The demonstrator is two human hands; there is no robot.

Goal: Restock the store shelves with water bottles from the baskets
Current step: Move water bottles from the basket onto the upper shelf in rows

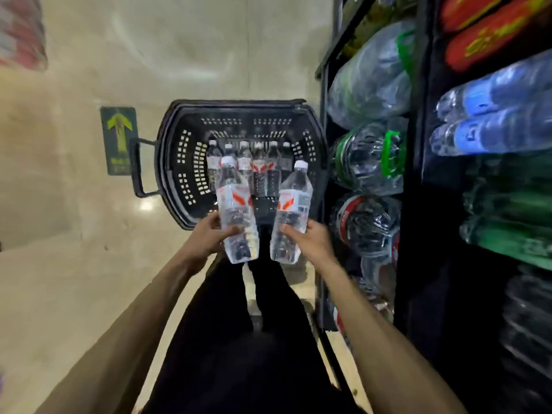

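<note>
A black plastic basket [179, 162] stands on the floor ahead of me, with several clear water bottles [260, 168] upright at its far side. My left hand [209, 237] grips one clear water bottle [236, 210] with a white cap and red-marked label, held above the basket's near edge. My right hand [310, 240] grips a second matching bottle [291, 213] beside it. Both held bottles point cap-forward, a little apart from each other.
Dark store shelves [415, 144] run along my right, packed with wrapped packs of bottles [370, 76] and blue-labelled bottles [493, 115] lying on their sides. A green floor sticker with a yellow arrow [119, 138] lies left of the basket. My dark-trousered legs are below.
</note>
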